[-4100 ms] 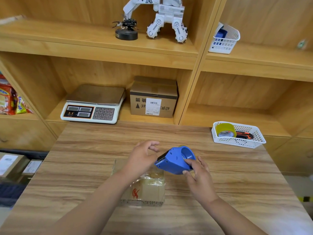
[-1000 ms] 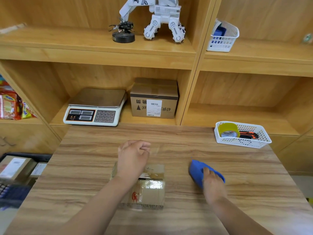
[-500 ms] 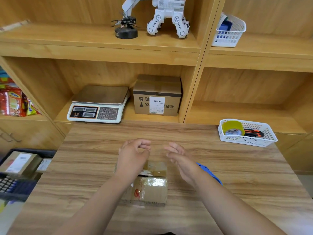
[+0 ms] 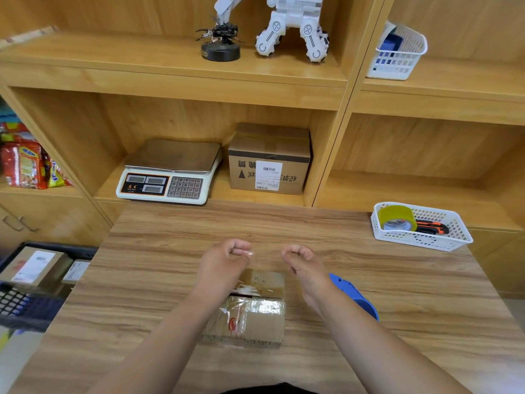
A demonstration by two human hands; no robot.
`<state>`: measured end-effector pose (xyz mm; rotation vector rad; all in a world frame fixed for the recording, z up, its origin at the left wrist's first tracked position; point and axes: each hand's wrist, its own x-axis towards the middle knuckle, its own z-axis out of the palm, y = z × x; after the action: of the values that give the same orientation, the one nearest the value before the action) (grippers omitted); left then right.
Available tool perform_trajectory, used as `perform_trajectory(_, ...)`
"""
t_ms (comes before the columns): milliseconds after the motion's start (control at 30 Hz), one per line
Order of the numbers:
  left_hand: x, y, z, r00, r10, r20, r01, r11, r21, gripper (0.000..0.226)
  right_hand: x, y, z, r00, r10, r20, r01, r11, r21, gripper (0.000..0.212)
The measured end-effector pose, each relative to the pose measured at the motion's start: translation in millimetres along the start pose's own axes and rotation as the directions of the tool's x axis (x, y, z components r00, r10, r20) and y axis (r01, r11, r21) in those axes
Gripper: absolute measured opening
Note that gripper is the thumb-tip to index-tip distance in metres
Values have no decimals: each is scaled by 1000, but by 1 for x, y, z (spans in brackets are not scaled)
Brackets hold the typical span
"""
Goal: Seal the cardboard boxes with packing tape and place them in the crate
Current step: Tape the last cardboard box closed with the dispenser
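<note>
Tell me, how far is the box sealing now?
Done: tape covers the near part of the small box. In hand: left hand and right hand pinch a clear strip above it. Left: stick it down, then put the box in the crate.

Wood shelf unit [image 4: 170, 81] behind a wood-grain table [image 4: 170, 251]. Middle cubby has a white digital scale [image 4: 170, 172]. Up top, a white wheeled toy robot [image 4: 292, 27] sits beside a black spidery gadget [image 4: 221, 44] on a round base. 2 white baskets: the upper basket [image 4: 409, 61] is tilted on the right shelf, and the table basket [image 4: 420, 241] holds an orange-and-black utility knife [image 4: 431, 227]. Red snack packets [image 4: 25, 163] far left.
</note>
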<state>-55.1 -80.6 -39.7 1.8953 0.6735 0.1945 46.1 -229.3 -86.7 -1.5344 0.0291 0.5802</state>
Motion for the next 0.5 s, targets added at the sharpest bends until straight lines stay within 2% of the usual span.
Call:
perform_trajectory(133, 4, 2, 1, 999, 8, 35, -8, 1000, -2, 14, 5, -1, 6, 989, 126, 80, -128, 992, 20, 18)
perform_trajectory(200, 8, 2, 1, 999, -2, 32, 2, 1000, 0, 14, 7, -2, 9, 986, 135, 95, -137, 990, 14, 20)
perform_trajectory(400, 19, -4, 1, 999, -47, 19, 47, 999, -6, 14, 14, -2, 10, 1000, 22, -13, -22, 999, 38, 24)
perform_trajectory(500, 19, -8, 5, 996, -91, 3, 91, 995, 29, 14, 14, 4, 11, 997, -9, -81, 7, 1000, -25, 23)
